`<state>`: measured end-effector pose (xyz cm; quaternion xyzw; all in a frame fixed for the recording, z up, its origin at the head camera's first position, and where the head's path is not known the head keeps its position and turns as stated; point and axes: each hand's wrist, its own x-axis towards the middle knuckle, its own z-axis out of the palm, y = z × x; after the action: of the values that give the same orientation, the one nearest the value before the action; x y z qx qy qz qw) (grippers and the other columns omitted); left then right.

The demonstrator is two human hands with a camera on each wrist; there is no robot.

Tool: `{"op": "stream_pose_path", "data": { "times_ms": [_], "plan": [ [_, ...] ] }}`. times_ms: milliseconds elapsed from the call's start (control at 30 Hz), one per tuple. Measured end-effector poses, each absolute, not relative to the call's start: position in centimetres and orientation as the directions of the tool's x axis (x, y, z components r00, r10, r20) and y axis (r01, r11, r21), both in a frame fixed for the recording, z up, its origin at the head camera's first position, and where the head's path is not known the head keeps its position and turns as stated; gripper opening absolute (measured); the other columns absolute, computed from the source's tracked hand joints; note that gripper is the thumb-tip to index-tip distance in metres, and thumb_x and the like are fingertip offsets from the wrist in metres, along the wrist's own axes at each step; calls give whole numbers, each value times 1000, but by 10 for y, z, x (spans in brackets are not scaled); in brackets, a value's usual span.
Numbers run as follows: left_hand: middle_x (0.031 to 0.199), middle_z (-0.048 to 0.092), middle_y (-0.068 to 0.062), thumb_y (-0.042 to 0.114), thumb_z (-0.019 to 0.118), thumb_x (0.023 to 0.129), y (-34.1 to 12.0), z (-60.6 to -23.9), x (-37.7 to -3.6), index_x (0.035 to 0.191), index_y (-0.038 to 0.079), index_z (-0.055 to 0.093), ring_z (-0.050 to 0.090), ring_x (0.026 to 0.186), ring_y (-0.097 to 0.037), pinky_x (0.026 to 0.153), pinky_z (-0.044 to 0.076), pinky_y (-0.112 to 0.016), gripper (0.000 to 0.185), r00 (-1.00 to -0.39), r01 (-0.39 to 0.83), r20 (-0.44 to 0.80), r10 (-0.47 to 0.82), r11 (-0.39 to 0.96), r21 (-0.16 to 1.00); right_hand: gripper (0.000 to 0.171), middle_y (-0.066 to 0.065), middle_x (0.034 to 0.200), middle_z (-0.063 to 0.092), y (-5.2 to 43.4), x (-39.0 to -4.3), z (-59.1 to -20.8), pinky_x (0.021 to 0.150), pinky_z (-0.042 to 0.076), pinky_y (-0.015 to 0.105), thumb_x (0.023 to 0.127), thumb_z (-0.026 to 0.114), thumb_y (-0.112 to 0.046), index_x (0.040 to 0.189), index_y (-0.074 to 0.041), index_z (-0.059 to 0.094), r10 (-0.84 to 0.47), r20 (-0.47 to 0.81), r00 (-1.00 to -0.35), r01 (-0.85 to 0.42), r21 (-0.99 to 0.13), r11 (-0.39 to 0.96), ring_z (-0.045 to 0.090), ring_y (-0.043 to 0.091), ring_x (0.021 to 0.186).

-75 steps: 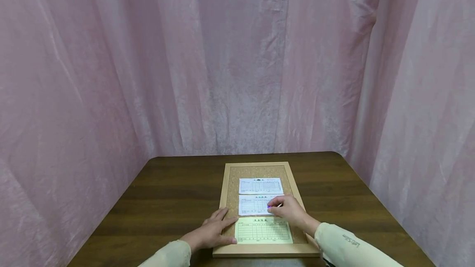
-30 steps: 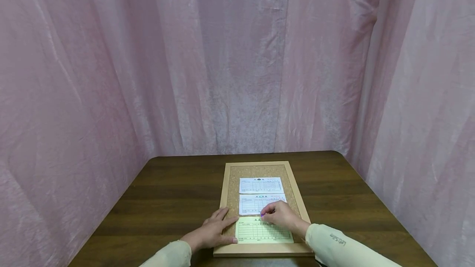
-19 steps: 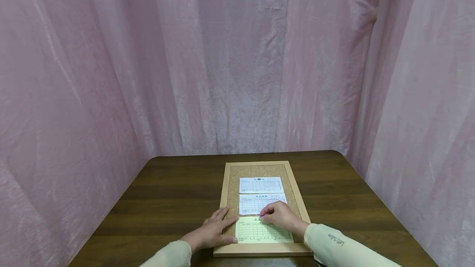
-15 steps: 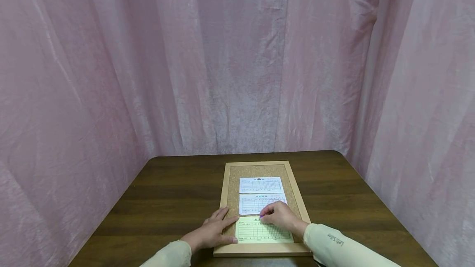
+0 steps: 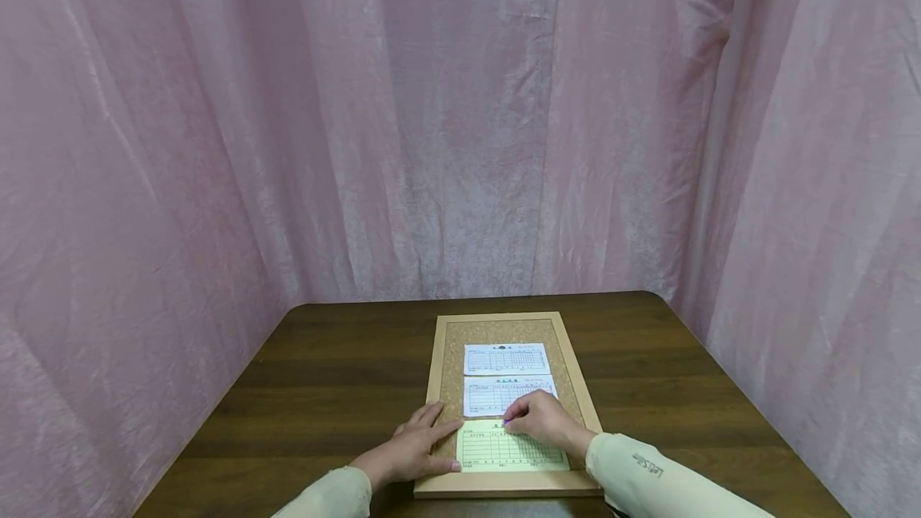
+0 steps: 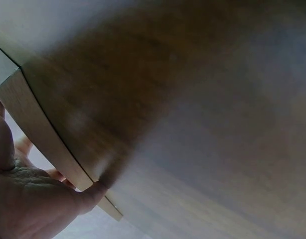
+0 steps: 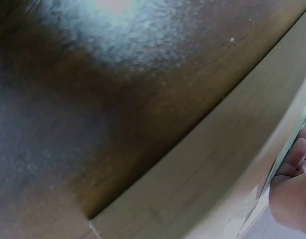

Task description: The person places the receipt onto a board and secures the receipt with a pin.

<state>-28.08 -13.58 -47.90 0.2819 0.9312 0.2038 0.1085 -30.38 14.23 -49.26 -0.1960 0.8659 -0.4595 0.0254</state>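
Observation:
A cork board (image 5: 496,332) in a pale wooden frame lies flat on the table. Two white printed slips, the far one (image 5: 506,360) and the middle one (image 5: 482,398), are on it, with a yellow-green slip (image 5: 489,450) nearest me. My right hand (image 5: 543,420) pinches a small purple push pin (image 5: 507,422) at the top edge of the yellow-green slip. My left hand (image 5: 413,446) rests on the board's left side, fingers spread over the frame, index fingertip and thumb reaching the slip's left edge. In the left wrist view, its thumb (image 6: 90,196) lies by the frame's edge.
The dark brown wooden table (image 5: 338,390) extends on both sides of the board. Pink curtains (image 5: 460,118) hang behind and at the sides. A small dark spot (image 5: 502,348) and a green one (image 5: 507,380) mark the tops of the white slips.
My right hand has come from the middle white slip down and left to the top of the yellow-green slip with the purple push pin. Over the last second it barely shifts; my left hand stays put.

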Motion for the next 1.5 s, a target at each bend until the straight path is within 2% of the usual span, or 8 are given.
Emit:
{"op": "stream_pose_path", "data": {
  "times_ms": [767,1067,1500],
  "plan": [
    [160,20,-23,52,69,88,-137,-480,-279,149,21,48,17,144,-47,102,25,-72,72,-815,480,-88,573,752,451,6,-3,79,71,141,-302,-491,71,48,32,78,82,-7,83,-7,78,-336,110,-935,-285,-798,531,58,11,76],
    [159,21,-23,52,70,88,-136,-479,-279,149,21,49,18,144,-47,101,25,-73,71,-817,479,-85,571,752,453,4,0,83,72,142,-300,-488,71,47,33,83,78,-10,84,-6,78,-340,98,-935,-273,-812,517,58,12,78],
    [159,21,-23,52,70,88,-136,-479,-279,149,21,49,17,145,-47,102,25,-72,71,-816,483,-80,572,752,448,4,-5,77,66,142,-305,-495,68,44,30,83,78,-8,82,-7,75,-341,124,-932,-292,-816,499,55,12,73]
  ]
}}
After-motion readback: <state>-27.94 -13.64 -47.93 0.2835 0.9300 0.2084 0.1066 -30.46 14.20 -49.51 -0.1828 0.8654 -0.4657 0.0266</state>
